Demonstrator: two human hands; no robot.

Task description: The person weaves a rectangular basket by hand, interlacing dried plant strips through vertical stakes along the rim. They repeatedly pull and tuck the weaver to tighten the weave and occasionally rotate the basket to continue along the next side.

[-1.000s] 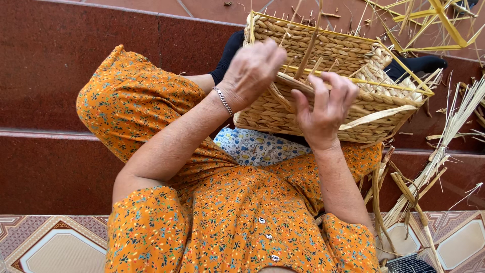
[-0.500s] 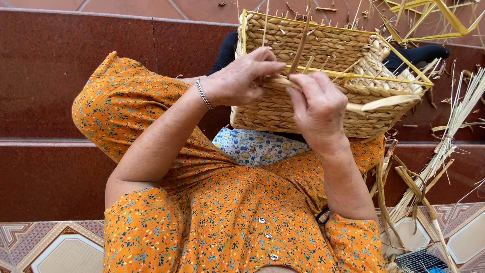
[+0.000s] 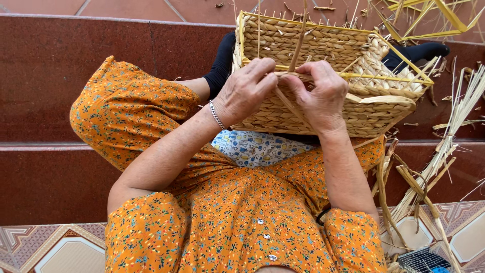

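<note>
Basket (image 3: 323, 48) rim strand (image 3: 295, 76) now pinched between both hands, previously apart.

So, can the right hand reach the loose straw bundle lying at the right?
Probably yes: the right hand is busy at the woven basket rim, but nothing blocks the way to the straw bundle beside it.

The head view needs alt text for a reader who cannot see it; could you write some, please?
Both hands, left hand and right hand, pinch a straw strand at the rim of a woven basket on the person's lap. Loose straw lies to the right on red steps.
</note>
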